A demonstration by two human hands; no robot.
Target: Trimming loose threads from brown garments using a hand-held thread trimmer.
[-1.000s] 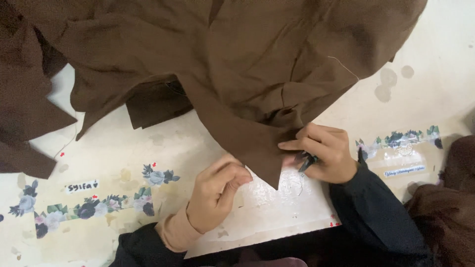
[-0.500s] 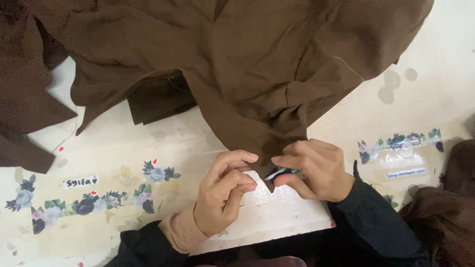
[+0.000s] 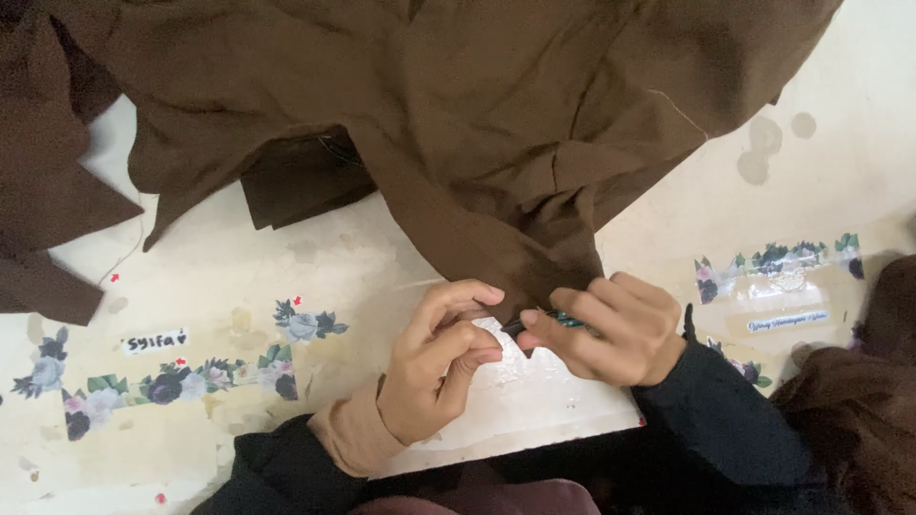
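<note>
The right hand [image 3: 611, 329] pinches a small dark tool [image 3: 544, 322], its long axis lying nearly level, tip pointing toward the left hand [image 3: 434, 367]. The left hand's fingers pinch the brown fabric [image 3: 458, 143] corner beside that tip, over the white board [image 3: 534, 401]. Beyond both grips, the fabric spreads across the flower-stickered table [image 3: 239, 277].

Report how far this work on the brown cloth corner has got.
Done: the brown cloth is spread on the cream surface, one pointed corner drawn toward the person. In hand: the left hand pinches that corner's tip while the right hand holds a small dark tool against it. Left: I see no finished mark or seam at the corner; the rest of the cloth lies untouched.
</note>
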